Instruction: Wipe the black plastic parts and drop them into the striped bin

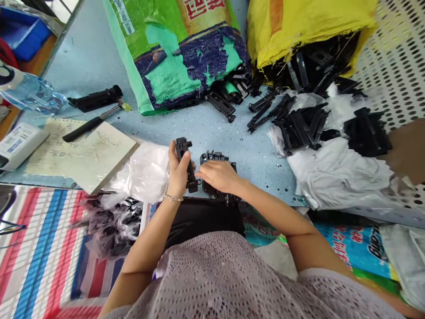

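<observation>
My left hand (179,172) is wrapped round a long black plastic part (186,164), which stands nearly upright with its lower end by the table edge. Just to the right, my right hand (217,175) lies over a cluster of black parts (217,156) at the front edge. Its fingers point toward the held part and look drawn together; what they hold, if anything, is hidden. A stack of clear plastic bags (146,170) lies left of my left hand.
A green sack (172,66) and a yellow sack (305,22) spill black parts at the back. White cloth (338,173) lies right. Cardboard (106,155), a black-handled tool (83,129) and a water bottle (31,93) are left. Bagged parts (116,226) sit below the left edge.
</observation>
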### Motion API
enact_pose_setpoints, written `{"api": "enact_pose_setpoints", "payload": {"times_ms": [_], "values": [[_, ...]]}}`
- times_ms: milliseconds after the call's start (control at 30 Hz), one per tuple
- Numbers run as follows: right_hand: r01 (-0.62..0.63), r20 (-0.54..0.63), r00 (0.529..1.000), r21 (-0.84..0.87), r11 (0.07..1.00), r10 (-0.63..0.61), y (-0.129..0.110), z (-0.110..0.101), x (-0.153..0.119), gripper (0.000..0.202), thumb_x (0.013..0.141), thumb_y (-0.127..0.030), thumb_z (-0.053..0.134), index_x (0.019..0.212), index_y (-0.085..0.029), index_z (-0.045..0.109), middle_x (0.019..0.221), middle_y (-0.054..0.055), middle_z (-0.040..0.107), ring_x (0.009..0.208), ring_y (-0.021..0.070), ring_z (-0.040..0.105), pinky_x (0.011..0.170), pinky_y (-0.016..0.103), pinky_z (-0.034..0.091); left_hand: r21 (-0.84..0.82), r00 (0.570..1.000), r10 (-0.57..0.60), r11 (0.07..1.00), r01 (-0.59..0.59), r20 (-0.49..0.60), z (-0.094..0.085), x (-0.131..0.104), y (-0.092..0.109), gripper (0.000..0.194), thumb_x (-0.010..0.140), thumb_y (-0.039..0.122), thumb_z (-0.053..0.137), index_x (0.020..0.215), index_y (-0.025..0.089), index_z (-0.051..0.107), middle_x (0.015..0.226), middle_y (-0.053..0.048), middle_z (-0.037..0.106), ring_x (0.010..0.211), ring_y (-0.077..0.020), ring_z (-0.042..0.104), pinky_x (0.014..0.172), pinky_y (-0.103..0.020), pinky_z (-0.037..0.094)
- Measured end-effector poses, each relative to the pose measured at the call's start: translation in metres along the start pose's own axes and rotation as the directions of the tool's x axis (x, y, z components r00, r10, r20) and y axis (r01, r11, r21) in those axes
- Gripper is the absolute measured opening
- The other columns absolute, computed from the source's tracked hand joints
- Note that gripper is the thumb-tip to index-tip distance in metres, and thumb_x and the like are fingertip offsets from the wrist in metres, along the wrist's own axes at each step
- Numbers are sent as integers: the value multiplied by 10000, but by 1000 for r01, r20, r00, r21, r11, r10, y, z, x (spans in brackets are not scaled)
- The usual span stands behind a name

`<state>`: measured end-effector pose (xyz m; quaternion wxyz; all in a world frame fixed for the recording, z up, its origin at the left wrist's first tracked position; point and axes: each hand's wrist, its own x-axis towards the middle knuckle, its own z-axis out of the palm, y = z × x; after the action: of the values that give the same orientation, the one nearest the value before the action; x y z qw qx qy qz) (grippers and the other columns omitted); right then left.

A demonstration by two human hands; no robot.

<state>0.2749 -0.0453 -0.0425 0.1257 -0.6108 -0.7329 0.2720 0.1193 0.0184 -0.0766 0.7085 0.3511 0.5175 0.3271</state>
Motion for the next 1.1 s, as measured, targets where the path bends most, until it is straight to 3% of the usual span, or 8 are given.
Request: {"api": "enact_pose_setpoints", "payload": {"times_ms": [133,233,333,467,600,800,933,1100], "values": [[-344,-239,922,-142,928,305,68,-29,55,304,1081,-267,350,1114,-152,629,1088,137,649,1019,259,579,816,351,421,393,993,121,913,-109,-5,-5,-1,-40,724,910,510,653,1536,267,383,1504,-139,460,1457,-314,402,1225,-476,329],[-536,-299,834,-245,808,463,116,-47,99,372,1002,-195,479,1349,-72,533,1343,245,543,1212,373,518,931,452,427,494,987,163,857,-146,9,-2,-5,-54,737,910,488,639,1552,242,375,1585,-156,325,1535,-332,247,1279,-539,179],[-606,-215,793,-180,775,571,138,-57,116,415,951,-185,535,1336,-32,536,1369,276,516,1180,387,564,950,486,448,477,984,178,866,-154,-5,-5,-6,-48,733,901,497,654,1543,251,400,1580,-160,307,1507,-320,303,1247,-519,273],[-543,4,809,388,745,588,115,-59,81,291,984,-385,512,1045,-131,640,1015,141,671,914,278,663,801,406,534,270,974,228,937,-221,6,0,5,-17,639,912,556,640,1465,271,495,1466,-143,497,1374,-277,501,1163,-465,411],[-341,231,929,839,423,290,55,-44,28,459,983,-624,457,1038,-196,615,859,59,695,739,209,673,652,341,553,-144,983,109,986,-87,147,29,15,16,597,899,605,639,1388,283,525,1281,-107,662,1160,-238,664,1001,-402,541],[-109,-256,955,164,980,149,32,-52,31,495,1024,-638,364,980,-202,594,980,107,663,898,243,605,774,376,492,-73,980,-69,994,84,187,36,-4,47,436,872,526,702,1182,236,605,888,-21,707,713,-164,690,602,-251,550],[145,-169,972,-117,983,-163,47,-53,62,533,1062,-592,252,915,-198,578,914,104,638,850,230,569,686,333,412,-16,986,-89,996,92,144,30,-11,55,454,852,561,710,1137,219,621,796,-19,687,657,-181,684,549,-262,535],[-27,-152,988,39,999,33,30,-50,55,534,1097,-522,200,899,-195,574,834,33,621,738,160,550,633,289,326,-54,996,-59,997,62,65,30,-1,54,473,799,568,757,1086,213,634,758,-4,675,648,-177,692,548,-247,530]]}}
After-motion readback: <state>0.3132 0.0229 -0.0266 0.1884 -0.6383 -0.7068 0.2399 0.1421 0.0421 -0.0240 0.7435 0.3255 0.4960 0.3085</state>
